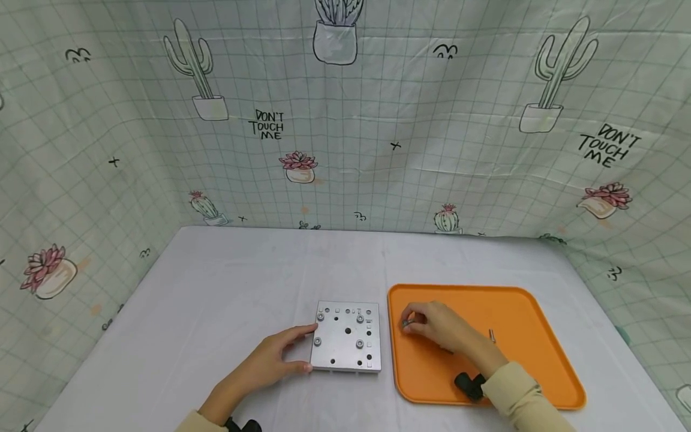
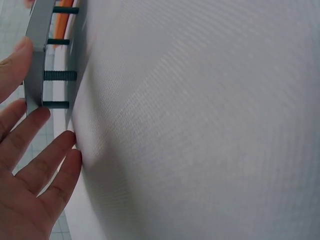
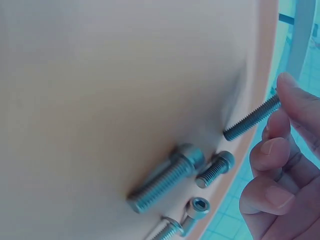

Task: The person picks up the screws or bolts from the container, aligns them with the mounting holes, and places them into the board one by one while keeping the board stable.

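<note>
A silver metal plate [image 1: 340, 345] with round holes lies on the white table, several socket-head screws seated in it. Threaded shanks [image 2: 60, 75] stick out from its underside in the left wrist view. My left hand [image 1: 275, 357] touches the plate's left side, index fingertip higher up and thumb by the near corner, fingers fairly straight. Over the left part of the orange tray [image 1: 486, 303], my right hand [image 1: 437, 324] pinches a threaded screw [image 3: 252, 118] between thumb and index finger. Its head end is hidden by the fingers, and the shank points down at the tray.
Around the right hand, a thick socket-head screw [image 3: 167, 177], a smaller one [image 3: 216, 169] and others [image 3: 198, 207] lie in the tray. One more screw [image 1: 492, 335] shows beyond the right wrist. A cactus-print cloth [image 1: 345, 120] hangs behind the table.
</note>
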`<action>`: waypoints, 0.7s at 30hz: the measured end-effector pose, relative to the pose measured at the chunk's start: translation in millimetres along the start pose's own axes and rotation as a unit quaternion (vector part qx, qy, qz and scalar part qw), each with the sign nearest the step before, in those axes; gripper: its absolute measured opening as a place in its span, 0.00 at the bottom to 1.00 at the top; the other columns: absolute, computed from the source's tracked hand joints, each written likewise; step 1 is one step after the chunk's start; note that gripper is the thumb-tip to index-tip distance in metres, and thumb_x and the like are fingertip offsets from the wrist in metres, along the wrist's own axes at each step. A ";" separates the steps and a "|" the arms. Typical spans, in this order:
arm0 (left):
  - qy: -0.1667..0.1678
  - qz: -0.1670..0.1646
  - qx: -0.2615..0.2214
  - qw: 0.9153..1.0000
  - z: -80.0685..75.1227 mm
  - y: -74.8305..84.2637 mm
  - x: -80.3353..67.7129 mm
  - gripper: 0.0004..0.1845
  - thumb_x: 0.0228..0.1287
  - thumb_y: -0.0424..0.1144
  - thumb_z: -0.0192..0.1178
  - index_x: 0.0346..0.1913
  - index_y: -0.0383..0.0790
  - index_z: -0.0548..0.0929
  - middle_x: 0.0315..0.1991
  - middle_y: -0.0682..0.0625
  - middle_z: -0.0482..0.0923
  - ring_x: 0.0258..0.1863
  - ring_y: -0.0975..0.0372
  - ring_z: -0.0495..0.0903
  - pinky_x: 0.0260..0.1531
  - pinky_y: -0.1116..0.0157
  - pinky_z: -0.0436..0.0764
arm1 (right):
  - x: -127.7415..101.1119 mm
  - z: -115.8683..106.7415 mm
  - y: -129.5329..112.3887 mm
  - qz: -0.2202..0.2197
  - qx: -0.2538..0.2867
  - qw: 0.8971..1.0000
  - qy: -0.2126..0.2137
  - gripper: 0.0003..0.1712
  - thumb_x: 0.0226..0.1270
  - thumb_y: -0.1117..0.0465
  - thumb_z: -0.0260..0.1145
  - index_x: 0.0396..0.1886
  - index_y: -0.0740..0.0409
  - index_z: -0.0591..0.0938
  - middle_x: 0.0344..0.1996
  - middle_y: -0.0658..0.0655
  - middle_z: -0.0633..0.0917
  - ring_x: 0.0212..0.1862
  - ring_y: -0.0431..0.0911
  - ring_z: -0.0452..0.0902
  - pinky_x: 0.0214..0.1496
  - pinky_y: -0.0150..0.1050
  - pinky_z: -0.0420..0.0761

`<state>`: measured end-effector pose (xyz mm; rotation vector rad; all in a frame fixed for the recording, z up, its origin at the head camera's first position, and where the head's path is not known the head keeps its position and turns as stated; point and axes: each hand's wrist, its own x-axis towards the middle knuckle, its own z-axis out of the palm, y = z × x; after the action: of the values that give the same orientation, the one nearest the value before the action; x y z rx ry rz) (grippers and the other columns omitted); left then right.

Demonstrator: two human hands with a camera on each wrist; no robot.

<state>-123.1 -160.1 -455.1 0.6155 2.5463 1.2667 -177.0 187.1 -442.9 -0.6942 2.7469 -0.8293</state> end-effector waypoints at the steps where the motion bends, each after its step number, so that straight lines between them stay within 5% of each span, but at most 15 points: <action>1: 0.000 -0.002 0.001 1.000 0.2 -0.4 0.0 0.36 0.50 0.48 0.68 0.64 0.45 0.70 0.63 0.46 0.70 0.59 0.49 0.72 0.59 0.53 0.74 | -0.3 -1.3 -0.7 0.004 -0.001 1.000 0.002 0.02 0.61 0.57 0.65 0.34 0.46 0.80 0.18 0.42 0.74 0.21 0.35 0.65 0.22 0.27 0.68; 21: 0.002 0.001 0.007 1.000 0.9 3.2 -0.5 0.36 0.51 0.49 0.68 0.64 0.45 0.70 0.63 0.45 0.71 0.60 0.48 0.71 0.59 0.53 0.73 | -9.1 -14.6 -20.3 0.016 -0.002 0.998 0.063 0.04 0.62 0.57 0.64 0.37 0.49 0.81 0.18 0.43 0.72 0.21 0.35 0.64 0.21 0.28 0.68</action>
<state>-121.5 -158.0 -453.0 0.6197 2.5607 1.2529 -165.8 183.5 -419.0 -0.6164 2.8635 -0.8892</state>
